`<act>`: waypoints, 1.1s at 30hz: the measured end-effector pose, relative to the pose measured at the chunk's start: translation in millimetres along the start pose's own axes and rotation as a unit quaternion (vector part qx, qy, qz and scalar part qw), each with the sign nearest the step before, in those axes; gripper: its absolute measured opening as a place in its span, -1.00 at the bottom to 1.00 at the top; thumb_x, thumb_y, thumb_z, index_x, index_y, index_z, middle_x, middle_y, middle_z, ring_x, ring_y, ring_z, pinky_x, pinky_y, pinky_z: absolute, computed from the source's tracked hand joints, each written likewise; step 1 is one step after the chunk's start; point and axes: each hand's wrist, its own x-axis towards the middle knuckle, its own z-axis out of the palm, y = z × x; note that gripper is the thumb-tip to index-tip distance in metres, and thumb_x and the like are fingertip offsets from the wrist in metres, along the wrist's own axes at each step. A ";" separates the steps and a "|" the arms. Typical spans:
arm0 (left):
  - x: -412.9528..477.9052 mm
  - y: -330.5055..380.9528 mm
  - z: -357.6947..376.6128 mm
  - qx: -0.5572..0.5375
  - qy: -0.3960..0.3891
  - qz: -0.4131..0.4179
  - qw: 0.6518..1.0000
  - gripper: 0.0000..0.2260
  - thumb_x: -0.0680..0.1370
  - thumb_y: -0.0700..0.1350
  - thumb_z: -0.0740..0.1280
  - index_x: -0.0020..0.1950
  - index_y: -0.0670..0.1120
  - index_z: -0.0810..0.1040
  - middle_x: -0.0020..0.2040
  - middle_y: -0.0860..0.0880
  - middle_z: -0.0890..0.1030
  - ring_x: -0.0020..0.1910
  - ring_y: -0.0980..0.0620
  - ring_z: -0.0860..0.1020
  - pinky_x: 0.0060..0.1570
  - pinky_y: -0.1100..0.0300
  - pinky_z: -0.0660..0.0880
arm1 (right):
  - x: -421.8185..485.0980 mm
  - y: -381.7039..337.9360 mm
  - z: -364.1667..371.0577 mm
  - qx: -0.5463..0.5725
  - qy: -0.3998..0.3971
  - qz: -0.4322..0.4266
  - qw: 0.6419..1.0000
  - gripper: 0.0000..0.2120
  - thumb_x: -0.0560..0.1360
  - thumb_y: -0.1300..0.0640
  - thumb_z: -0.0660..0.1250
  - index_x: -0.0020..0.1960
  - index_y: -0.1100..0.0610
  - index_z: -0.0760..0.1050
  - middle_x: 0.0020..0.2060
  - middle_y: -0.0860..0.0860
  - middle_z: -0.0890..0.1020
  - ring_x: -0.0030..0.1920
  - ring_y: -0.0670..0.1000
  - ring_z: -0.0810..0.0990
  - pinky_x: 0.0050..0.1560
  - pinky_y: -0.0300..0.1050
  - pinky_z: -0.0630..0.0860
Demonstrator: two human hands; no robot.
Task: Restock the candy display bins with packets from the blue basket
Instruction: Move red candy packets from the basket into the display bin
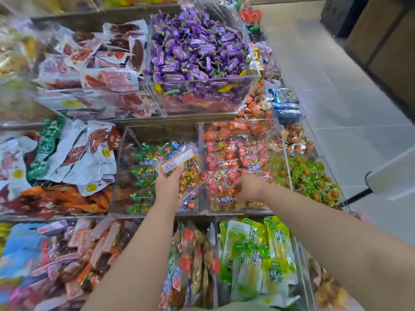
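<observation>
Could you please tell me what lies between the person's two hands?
In the head view: the clear candy bag gripped by the left hand, and the bins' clear divider, just short of the right hand.

One cam, head-worn, wide-angle. Faced fwd and steeply down onto tiered clear bins at close range: display filled most of frame. Both forearms reached from bottom edge to mid-frame. Left hand (pixel 167 185) w/ clear packet (pixel 179 169) sat just left of centre; right hand (pixel 247 187) just right, over red-packet bin (pixel 238 121). Purple-candy bin (pixel 202 80) lay top centre, on farther, higher tier. Grey floor (pixel 336 97) showed upper right. Lens bowed straight lines; left edge and top-left corner blurred.
</observation>
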 end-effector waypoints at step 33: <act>-2.3 -0.7 16.2 -0.003 -0.067 -0.021 0.998 -0.69 0.48 -0.01 0.42 0.20 0.01 0.51 0.15 -0.02 0.63 0.20 -0.07 0.54 0.28 -0.10 0.41 | 12.7 -26.6 18.8 -0.147 -0.047 -0.052 0.987 -0.72 0.55 0.12 0.25 0.23 0.09 0.54 0.04 0.08 0.62 0.06 0.12 0.58 0.08 -0.05 0.53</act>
